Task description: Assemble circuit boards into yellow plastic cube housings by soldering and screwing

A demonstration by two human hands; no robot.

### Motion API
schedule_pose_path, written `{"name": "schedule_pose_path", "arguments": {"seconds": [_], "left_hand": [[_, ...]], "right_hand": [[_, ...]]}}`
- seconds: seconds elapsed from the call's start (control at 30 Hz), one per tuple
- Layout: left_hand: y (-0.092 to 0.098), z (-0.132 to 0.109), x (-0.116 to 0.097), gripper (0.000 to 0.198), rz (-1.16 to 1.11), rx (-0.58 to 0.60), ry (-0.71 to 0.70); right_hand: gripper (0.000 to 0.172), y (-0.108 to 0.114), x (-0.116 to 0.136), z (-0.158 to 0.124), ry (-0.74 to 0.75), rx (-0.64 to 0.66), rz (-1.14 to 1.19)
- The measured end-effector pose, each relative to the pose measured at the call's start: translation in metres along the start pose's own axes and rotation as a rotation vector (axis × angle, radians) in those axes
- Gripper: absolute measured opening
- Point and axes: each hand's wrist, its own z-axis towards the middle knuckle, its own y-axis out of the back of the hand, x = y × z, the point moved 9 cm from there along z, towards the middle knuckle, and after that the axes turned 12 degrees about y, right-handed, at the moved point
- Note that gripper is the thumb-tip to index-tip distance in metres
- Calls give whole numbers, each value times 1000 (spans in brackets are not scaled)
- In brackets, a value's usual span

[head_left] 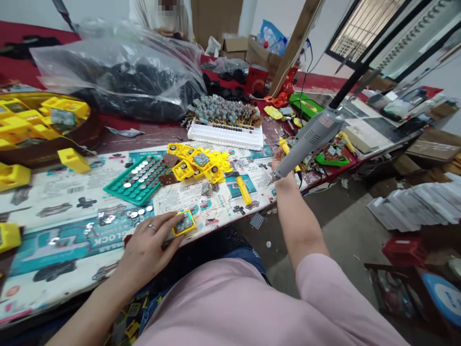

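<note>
My left hand [151, 245], with a ring on one finger, grips a small square yellow plastic case [184, 223] at the table's front edge. A circuit board sits inside the case. Farther right, my right hand [279, 157] is closed around a yellow-handled soldering iron [284, 145] with a black cord; some fingers are hidden. A grey electric screwdriver [309, 139] hangs in front of that hand and wrist. Between the hands lie a yellow-handled tool [243, 189] and a pile of yellow cases [196, 162]. A green tray [139, 180] holds rows of round silver discs.
Loose silver discs [141, 211] lie left of the case. Behind stands a white foam block [225, 136] full of small wired parts. A basket [81, 137] of yellow cases is at left, beside a large plastic bag [126, 72]. A person [162, 19] is across the table.
</note>
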Motion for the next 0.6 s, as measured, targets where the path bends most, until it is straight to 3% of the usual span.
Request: {"name": "schedule_pose_path", "arguments": {"seconds": [0.13,0.23,0.4,0.6], "left_hand": [[0,-1,0,32,1,-28,-3],[0,-2,1,32,-21,-29,-9],[0,-3,3,34,-54,-19,9],[1,-3,3,34,-78,-30,0]], "right_hand": [[45,-9,-8,12,70,-172,245],[45,-19,-7,21,118,-203,369],[44,-30,7,38,202,-154,502],[47,-46,30,46,275,-2,572]]}}
